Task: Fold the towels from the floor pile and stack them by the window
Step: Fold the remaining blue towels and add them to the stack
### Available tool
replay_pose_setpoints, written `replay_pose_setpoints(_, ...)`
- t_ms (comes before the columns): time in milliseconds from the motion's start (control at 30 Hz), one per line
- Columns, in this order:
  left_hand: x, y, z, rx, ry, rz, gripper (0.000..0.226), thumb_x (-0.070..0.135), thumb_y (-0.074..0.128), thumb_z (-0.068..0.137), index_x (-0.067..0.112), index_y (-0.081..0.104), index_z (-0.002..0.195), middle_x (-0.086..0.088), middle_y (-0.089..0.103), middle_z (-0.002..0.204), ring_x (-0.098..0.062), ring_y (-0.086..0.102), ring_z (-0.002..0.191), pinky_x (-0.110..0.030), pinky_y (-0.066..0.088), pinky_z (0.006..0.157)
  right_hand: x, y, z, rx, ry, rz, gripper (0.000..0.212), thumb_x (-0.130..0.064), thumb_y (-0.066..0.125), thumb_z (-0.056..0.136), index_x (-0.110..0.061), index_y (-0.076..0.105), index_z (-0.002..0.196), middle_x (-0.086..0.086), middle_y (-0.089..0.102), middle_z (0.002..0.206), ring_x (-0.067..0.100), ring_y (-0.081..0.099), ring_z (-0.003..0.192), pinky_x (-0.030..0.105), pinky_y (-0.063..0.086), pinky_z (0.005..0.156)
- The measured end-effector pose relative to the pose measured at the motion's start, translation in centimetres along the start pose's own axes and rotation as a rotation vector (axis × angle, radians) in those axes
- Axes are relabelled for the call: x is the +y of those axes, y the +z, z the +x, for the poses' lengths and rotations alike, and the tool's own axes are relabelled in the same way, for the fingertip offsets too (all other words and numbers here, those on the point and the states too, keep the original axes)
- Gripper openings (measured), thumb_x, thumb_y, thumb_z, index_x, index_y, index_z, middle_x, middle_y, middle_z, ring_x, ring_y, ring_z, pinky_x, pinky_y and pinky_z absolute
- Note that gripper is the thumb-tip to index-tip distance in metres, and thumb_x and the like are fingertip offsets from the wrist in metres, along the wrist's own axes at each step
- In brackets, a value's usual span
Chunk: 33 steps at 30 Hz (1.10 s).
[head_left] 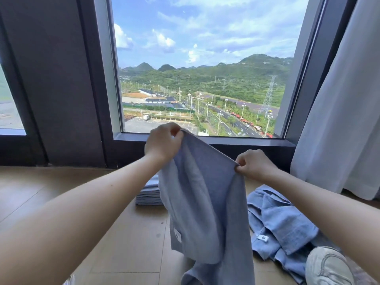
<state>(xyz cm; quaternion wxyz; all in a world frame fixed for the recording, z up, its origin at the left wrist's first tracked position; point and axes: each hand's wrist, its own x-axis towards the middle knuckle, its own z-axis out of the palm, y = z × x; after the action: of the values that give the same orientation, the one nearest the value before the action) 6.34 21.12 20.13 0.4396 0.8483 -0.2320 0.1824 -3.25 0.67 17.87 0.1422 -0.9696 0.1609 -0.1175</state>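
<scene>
A light blue towel (207,202) hangs in front of me, its lower end reaching the wooden floor. My left hand (162,142) pinches its upper left corner, raised in front of the window sill. My right hand (254,163) pinches the upper right corner, a little lower. A stack of folded blue towels (149,192) sits on the floor below the window, partly hidden behind the hanging towel. A loose pile of unfolded blue towels (281,221) lies on the floor to the right, under my right forearm.
A large window (201,66) with a dark sill (246,141) faces me. A white curtain (341,112) hangs at the right. A white shoe (327,266) shows at the bottom right. Wooden floor (51,188) stretches to the left.
</scene>
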Motion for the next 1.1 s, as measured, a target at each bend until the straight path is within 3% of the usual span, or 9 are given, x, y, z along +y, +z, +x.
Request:
replay_pose_setpoints(100, -2.0, -0.6, 0.8, -0.003, -0.135, 0.037, 0.022, 0.024, 0.053, 0.092, 0.015, 0.064, 0.108, -0.005, 0.067, 0.110, -0.026, 0.059, 0.105, -0.031, 0.044, 0.085, 0.9, -0.6, -0.1, 0.042, 0.046, -0.033, 0.018, -0.012, 0.054, 0.086, -0.011, 0.071, 0.090, 0.007, 0.068, 0.091, 0.021, 0.060, 0.084, 0.026, 0.044, 0.067)
replay_pose_setpoints(233, -2.1, 0.3, 0.0, -0.256, -0.128, 0.122, 0.032, 0.030, 0.067, 0.082, 0.020, 0.059, 0.112, 0.004, 0.061, 0.112, -0.017, 0.057, 0.103, -0.025, 0.042, 0.082, -0.4, -1.0, -0.2, 0.115, -0.039, 0.063, 0.019, -0.013, 0.054, 0.089, -0.009, 0.070, 0.097, 0.008, 0.069, 0.099, 0.022, 0.061, 0.093, 0.033, 0.049, 0.083)
replay_pose_setpoints(367, 0.1, 2.1, -1.8, -0.441, 0.062, 0.127, 0.053, 0.045, 0.072, 0.076, 0.021, 0.057, 0.121, 0.007, 0.060, 0.117, -0.011, 0.055, 0.108, -0.022, 0.039, 0.086, -2.2, -0.5, -0.6, 0.138, -0.153, 0.160, 0.017, -0.014, 0.057, 0.089, -0.009, 0.071, 0.096, 0.005, 0.069, 0.092, 0.018, 0.063, 0.085, 0.026, 0.049, 0.076)
replay_pose_setpoints(500, 1.3, 3.5, -2.6, -0.492, 0.151, 0.090, 0.038, 0.038, 0.070, 0.080, 0.024, 0.062, 0.115, 0.008, 0.065, 0.114, -0.011, 0.059, 0.106, -0.032, 0.047, 0.094, -3.3, -0.3, -0.7, 0.125, -0.240, 0.256, 0.011, -0.016, 0.065, 0.084, -0.013, 0.074, 0.089, -0.001, 0.067, 0.080, 0.010, 0.060, 0.077, 0.014, 0.043, 0.065)
replay_pose_setpoints(633, 1.1, 3.8, -2.4, -0.420, 0.139, 0.051, 0.013, 0.033, 0.063, 0.086, 0.026, 0.068, 0.095, 0.006, 0.069, 0.097, -0.015, 0.064, 0.089, -0.039, 0.054, 0.083, -3.4, -0.1, -0.6, 0.159, -0.252, 0.262, 0.008, -0.018, 0.068, 0.083, -0.013, 0.073, 0.085, 0.000, 0.067, 0.078, 0.010, 0.060, 0.074, 0.017, 0.045, 0.065)
replay_pose_setpoints(767, 0.9, 3.4, -2.3, -0.311, 0.124, -0.061, 0.010, 0.030, 0.061, 0.087, 0.025, 0.069, 0.090, 0.009, 0.066, 0.087, -0.013, 0.064, 0.091, -0.035, 0.052, 0.085, -2.8, 0.0, -0.6, 0.099, -0.185, 0.162, 0.010, -0.013, 0.062, 0.083, -0.009, 0.071, 0.087, 0.003, 0.066, 0.080, 0.012, 0.057, 0.076, 0.022, 0.043, 0.068)
replay_pose_setpoints(933, 0.4, 2.2, -1.6, -0.206, 0.039, -0.083, 0.018, 0.030, 0.057, 0.091, 0.019, 0.067, 0.100, 0.003, 0.065, 0.095, -0.016, 0.060, 0.095, -0.030, 0.048, 0.085, -0.8, 0.1, -0.2, 0.010, 0.003, 0.038, 0.016, -0.011, 0.055, 0.083, -0.007, 0.071, 0.085, 0.008, 0.068, 0.090, 0.023, 0.062, 0.086, 0.027, 0.044, 0.067)
replay_pose_setpoints(1100, -1.6, 1.4, -0.2, -0.131, -0.136, 0.025, 0.024, 0.032, 0.053, 0.092, 0.019, 0.064, 0.109, -0.003, 0.066, 0.111, -0.024, 0.059, 0.102, -0.029, 0.046, 0.083, -0.2, -0.3, -0.1, 0.059, 0.082, -0.135, 0.017, -0.015, 0.050, 0.088, -0.015, 0.066, 0.093, 0.006, 0.063, 0.098, 0.025, 0.059, 0.090, 0.028, 0.043, 0.069)
